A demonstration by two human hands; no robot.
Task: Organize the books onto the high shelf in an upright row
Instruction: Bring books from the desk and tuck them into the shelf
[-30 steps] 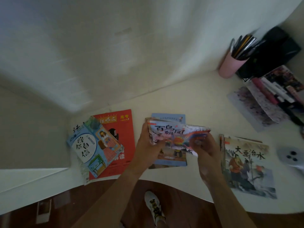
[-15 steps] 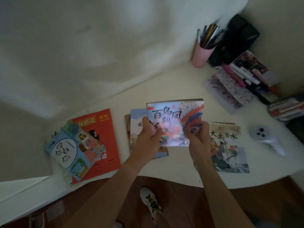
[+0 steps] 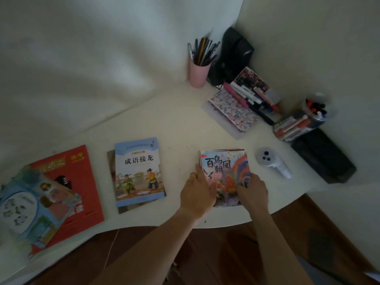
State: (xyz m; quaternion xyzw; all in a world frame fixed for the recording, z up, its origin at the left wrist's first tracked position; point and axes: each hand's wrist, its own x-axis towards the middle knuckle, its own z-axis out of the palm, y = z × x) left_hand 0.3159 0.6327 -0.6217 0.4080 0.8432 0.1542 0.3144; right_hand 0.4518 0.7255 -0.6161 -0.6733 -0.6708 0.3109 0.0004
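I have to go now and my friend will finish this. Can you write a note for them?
Left hand and right hand both hold the colourful phoenix picture book, set on another book on the white desk.
The blue idiom book lies flat mid-desk on another book; the red magazine and light-blue book lie at the left.
Nothing is shelved yet; the shelf is not in view.

Phoenix book (image 3: 226, 169): colourful cover, face up on a stack, near surface front edge.
Blue book (image 3: 138, 171): flat, atop another, centre.
Red book (image 3: 82, 182): flat, left, under a tilted light-blue book (image 3: 35, 208).
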